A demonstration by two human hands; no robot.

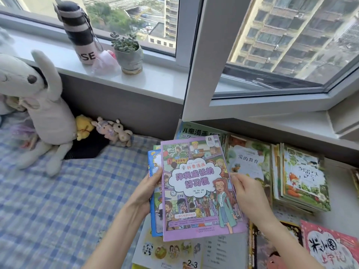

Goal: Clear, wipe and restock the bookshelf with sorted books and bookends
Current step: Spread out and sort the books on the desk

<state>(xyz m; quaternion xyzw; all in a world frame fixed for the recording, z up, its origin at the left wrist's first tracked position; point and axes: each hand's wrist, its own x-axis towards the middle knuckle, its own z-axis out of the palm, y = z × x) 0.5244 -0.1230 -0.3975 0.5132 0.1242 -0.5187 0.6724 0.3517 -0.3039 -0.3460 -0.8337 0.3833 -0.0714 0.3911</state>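
Hands are busy: left hand (pixel 144 191) grips the small stack (pixel 154 216) by its edge, right hand (pixel 248 195) pinches the purple comic (pixel 198 183) on top. Further back, book piles (pixel 303 177) sit under the window (pixel 281 45). Sorting's underway, I'd guess. No shelf in sight, so restocking's still ahead.

Purple comic book (pixel 196 189), blue-checked bedsheet (pixel 58 200), black-and-white striped bottle (pixel 77 30)

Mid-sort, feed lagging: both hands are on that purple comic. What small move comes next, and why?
Probably lift the purple comic off with the right hand and lay it on a matching pile. The left hand grips a handful of books beneath it, the right hand's fingers pinch the top cover's right edge, and sorted piles such as the fox-cover pile lie nearby.
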